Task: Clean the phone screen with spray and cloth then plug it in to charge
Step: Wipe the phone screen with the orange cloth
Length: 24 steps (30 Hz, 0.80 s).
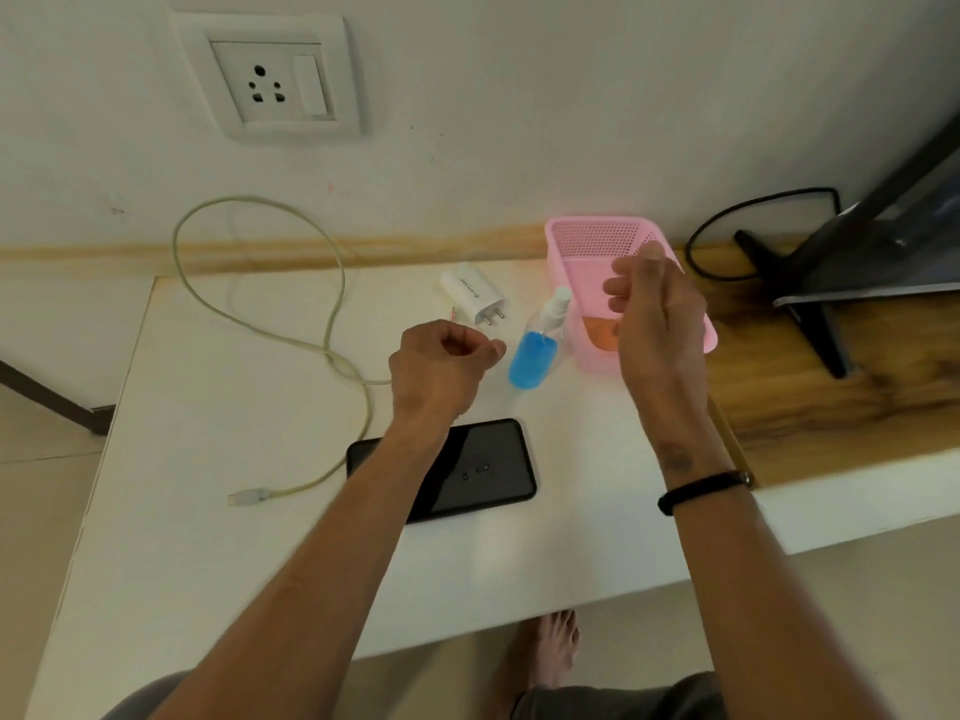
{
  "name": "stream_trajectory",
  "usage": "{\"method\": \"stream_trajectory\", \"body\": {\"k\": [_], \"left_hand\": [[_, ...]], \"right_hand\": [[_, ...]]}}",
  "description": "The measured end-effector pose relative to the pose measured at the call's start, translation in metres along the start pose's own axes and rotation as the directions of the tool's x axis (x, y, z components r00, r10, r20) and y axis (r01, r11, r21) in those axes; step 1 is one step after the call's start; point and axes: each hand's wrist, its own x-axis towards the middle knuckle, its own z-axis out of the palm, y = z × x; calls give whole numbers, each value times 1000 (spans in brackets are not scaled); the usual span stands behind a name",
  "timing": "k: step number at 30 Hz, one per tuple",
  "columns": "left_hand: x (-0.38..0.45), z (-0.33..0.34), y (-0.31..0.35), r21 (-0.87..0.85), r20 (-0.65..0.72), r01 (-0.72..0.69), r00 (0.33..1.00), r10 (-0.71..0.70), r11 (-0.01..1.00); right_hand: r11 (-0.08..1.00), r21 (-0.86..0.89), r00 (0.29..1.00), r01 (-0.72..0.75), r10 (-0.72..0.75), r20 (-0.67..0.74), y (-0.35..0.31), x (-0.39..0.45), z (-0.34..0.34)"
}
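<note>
A black phone (483, 467) lies screen up on the white table (218, 407), partly under my left forearm. A clear spray bottle (537, 348) of blue liquid lies tilted beside a pink basket (597, 241). An orange cloth (602, 335) shows inside the basket. My left hand (441, 366) hovers loosely curled just left of the bottle, holding nothing. My right hand (654, 314) is raised over the basket, fingers apart and empty. A white charger plug (475, 293) rests behind the bottle, and a pale cable (332, 304) loops across the table's left side.
A white wall socket (275, 83) with a switch sits on the wall above the table's left. To the right, a black monitor stand (800, 298) and black cord (727, 226) rest on a wooden surface. My bare foot (550, 646) shows below the table's front edge.
</note>
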Motion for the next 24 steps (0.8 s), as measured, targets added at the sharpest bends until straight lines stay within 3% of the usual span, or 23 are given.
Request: {"method": "stream_trajectory", "body": {"k": [3,6,8,19,24], "left_hand": [[-3,3,-3,164,-12,-119,992,122,979],[-4,6,-8,256,31,-163,987,161,953],[-4,6,-11,295,53,-192,981,185,936],[-12,-1,4,550,179,-290,957,229,783],[-20,-20,24,569,148,-326,944,295,755]], "right_hand": [[934,-344,987,91,-38,156,12,7,0],[770,-595,946,232,-36,321,23,6,4],[665,-700,936,259,5,351,27,4,5],[628,-746,946,220,48,320,32,4,7],[635,-744,950,205,53,307,35,4,6]]}}
